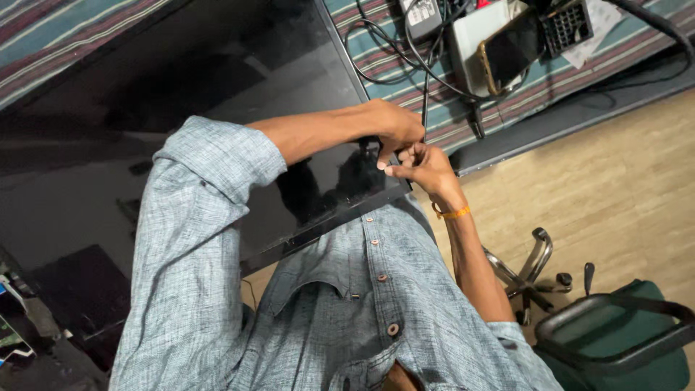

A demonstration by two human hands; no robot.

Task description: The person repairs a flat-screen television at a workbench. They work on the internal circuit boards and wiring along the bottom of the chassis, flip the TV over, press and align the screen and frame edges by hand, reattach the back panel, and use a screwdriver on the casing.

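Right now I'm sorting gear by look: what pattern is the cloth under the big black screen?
Striped cloth: teal, maroon and pale bands, clearest in the head view.

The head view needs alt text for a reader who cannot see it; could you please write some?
Both hands, left hand and right hand, meet at the corner of a large black flat screen lying on a striped cloth. Cables and a phone lie beyond.
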